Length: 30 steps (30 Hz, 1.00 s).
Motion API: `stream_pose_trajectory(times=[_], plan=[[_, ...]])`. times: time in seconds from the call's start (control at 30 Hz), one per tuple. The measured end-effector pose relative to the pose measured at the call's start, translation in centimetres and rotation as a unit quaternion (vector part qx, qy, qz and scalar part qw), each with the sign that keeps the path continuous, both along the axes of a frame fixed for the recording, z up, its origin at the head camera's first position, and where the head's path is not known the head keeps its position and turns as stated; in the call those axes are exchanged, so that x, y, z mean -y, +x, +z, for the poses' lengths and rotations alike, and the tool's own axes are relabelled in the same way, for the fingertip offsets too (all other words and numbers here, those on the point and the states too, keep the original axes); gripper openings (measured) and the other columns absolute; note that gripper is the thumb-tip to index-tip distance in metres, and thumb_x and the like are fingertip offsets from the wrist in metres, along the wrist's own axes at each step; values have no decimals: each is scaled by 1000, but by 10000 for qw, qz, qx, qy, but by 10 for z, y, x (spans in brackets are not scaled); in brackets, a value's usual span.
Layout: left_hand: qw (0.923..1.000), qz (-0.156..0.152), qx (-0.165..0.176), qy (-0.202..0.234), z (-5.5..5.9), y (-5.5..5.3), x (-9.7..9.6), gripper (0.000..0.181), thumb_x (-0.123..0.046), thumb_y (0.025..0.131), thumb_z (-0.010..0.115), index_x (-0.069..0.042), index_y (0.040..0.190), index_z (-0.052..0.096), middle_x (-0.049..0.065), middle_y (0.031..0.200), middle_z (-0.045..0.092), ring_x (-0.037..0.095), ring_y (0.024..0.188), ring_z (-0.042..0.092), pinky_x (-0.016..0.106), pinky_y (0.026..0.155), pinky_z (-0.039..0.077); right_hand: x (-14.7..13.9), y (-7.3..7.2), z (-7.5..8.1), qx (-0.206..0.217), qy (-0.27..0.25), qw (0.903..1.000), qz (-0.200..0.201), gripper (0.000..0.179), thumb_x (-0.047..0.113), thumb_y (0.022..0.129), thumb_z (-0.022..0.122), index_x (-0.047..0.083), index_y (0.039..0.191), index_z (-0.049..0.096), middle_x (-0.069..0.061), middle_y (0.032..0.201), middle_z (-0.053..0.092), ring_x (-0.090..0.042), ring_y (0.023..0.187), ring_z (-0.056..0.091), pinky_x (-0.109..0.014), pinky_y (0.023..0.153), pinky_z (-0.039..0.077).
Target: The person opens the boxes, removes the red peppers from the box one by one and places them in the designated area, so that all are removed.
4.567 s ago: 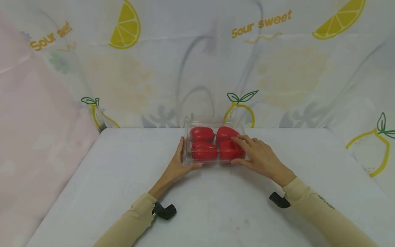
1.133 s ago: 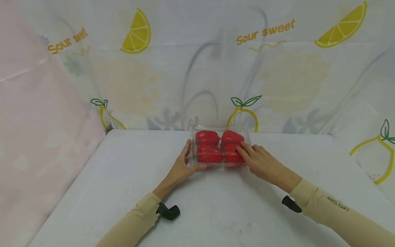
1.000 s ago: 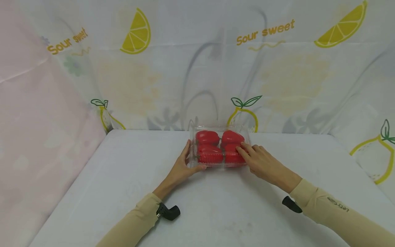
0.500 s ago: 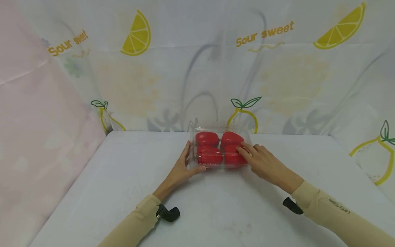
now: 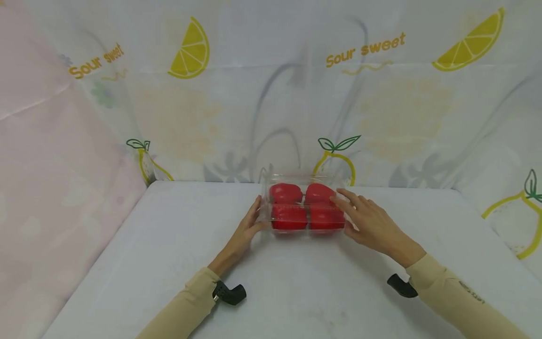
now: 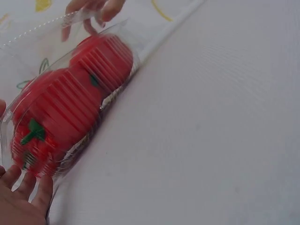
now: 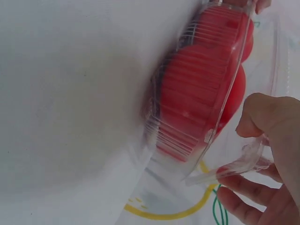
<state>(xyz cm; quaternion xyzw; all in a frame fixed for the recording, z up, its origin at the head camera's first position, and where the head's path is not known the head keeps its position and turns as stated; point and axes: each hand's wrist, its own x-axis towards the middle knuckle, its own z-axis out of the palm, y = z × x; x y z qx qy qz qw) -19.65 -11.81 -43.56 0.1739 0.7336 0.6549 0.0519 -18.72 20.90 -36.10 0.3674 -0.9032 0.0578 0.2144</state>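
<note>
A clear plastic clamshell box (image 5: 298,230) stands on the table with several red bell peppers (image 5: 288,217) inside; one green stem (image 6: 35,131) shows through the ribbed wall. The front edge of its lid (image 7: 253,157) is raised off the base rim. My right hand (image 5: 374,226) holds the lid at its right front corner, thumb on one side and fingers on the other. At the box's left end, my left hand (image 5: 242,235) rests its fairly straight fingertips (image 6: 44,190) against the wall; most of this hand is outside the left wrist view.
The white table (image 5: 288,292) extends in front and to both sides. A cloth backdrop (image 5: 237,108) printed with lemons rises close behind the box. A black wrist mount (image 5: 228,293) sits under the left sleeve, another black mount (image 5: 402,286) under the right.
The lid's front edge has lifted off the base. My right hand has moved from the lid's top to its right corner. The left thumb has drawn back from the box's front.
</note>
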Motion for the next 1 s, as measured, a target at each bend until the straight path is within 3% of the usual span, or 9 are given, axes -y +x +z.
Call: stream_pose_trajectory(times=[0.17, 0.27, 0.47, 0.63, 0.7, 0.87, 1.0], plan=[[9994, 182, 247, 161, 2, -1, 0, 69, -17, 94, 50, -19, 153, 13, 3, 158, 15, 28, 145, 18, 53, 115, 19, -1, -4, 4, -101, -795, 9968, -3, 61, 3, 74, 71, 6, 131, 48, -16, 136, 44, -20, 76, 59, -24, 54, 48], [9990, 217, 257, 280, 3, -2, 0, 67, -13, 94, 49, -18, 152, 16, 5, 157, 19, 29, 144, 22, 53, 115, 21, -1, -7, 8, 14, -1205, 9927, 13, 60, 0, 75, 69, 6, 131, 46, -16, 134, 42, -18, 75, 57, -23, 54, 49], [9991, 342, 122, 220, 2, 1, -2, 68, -7, 92, 50, -13, 151, 18, 7, 155, 25, 31, 142, 27, 53, 112, 26, -3, -12, 12, 291, -1880, 9817, -30, 62, -5, 78, 64, 3, 135, 40, -16, 130, 40, -24, 98, 57, -37, 73, 56], [9989, 381, 112, 253, 3, 4, -4, 68, -4, 91, 49, -10, 151, 18, 8, 154, 27, 31, 141, 29, 53, 111, 28, -4, -17, 18, 385, -2253, 9735, 22, 69, -8, 79, 61, 1, 141, 31, -16, 132, 42, -27, 111, 53, -38, 77, 55], [9988, 390, 93, 282, 3, 6, -4, 68, -2, 90, 49, -8, 151, 18, 8, 154, 27, 32, 140, 30, 53, 111, 29, -4, -20, 20, 511, -2407, 9692, 64, 72, -9, 80, 61, 2, 143, 28, -17, 134, 41, -29, 115, 51, -33, 78, 55], [9990, 361, 25, 266, 4, 10, -5, 68, -2, 90, 49, -7, 150, 18, 10, 154, 27, 34, 140, 30, 53, 110, 31, -4, -27, 27, 1033, -3017, 9476, 203, 74, -10, 83, 57, 6, 147, 22, -18, 135, 41, -33, 122, 46, -7, 85, 45], [9991, 326, 3, 284, 3, 13, -6, 68, -3, 90, 50, -7, 150, 18, 11, 154, 26, 35, 140, 29, 52, 109, 32, -4, -33, 33, 1573, -3587, 9194, 344, 71, -9, 87, 52, 7, 147, 19, -18, 136, 40, -37, 128, 41, -2, 87, 39]])
